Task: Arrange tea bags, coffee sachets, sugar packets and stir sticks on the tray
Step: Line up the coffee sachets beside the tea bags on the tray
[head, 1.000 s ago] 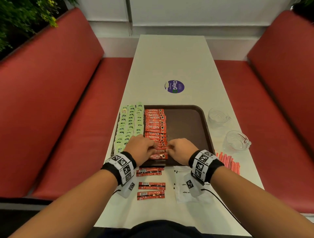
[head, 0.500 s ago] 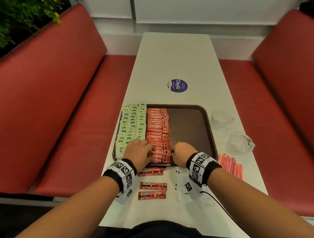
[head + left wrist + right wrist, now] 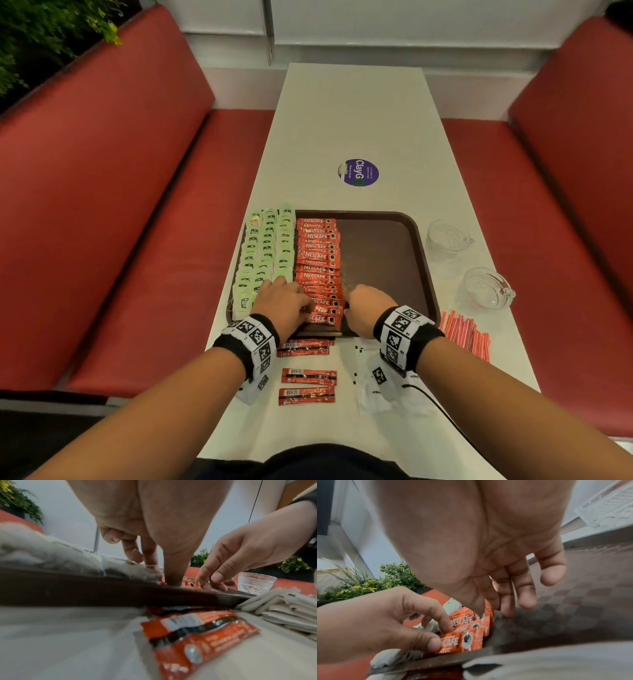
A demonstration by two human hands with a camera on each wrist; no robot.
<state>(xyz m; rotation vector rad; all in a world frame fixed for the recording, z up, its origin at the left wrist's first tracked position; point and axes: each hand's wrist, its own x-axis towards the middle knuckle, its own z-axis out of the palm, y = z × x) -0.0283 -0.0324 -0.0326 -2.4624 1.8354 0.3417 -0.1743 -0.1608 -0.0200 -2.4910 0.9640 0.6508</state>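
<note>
A brown tray [image 3: 383, 260] holds rows of green tea bags [image 3: 267, 253] on its left and a column of red coffee sachets [image 3: 318, 260] beside them. My left hand [image 3: 291, 305] rests at the near left end of that column. Its thumb and forefinger touch the two nearest sachets [image 3: 465, 641]. At the right ends my right hand [image 3: 356, 305] stands, with its thumb on a sachet edge and its fingertips [image 3: 506, 609] down on the tray floor [image 3: 590, 588]. Neither hand lifts a sachet. The tray's right half is bare.
Several loose coffee sachets [image 3: 308, 377] and white sugar packets [image 3: 373, 390] lie on the white table in front of the tray. Red stir sticks [image 3: 466, 334] lie at the right. Two glass cups [image 3: 445, 240] [image 3: 486, 291] stand beyond them. Red benches flank the table.
A second ago both hands held a sachet by its ends over the near part of the column. It now lies flat in the column, and both hands have shifted slightly nearer.
</note>
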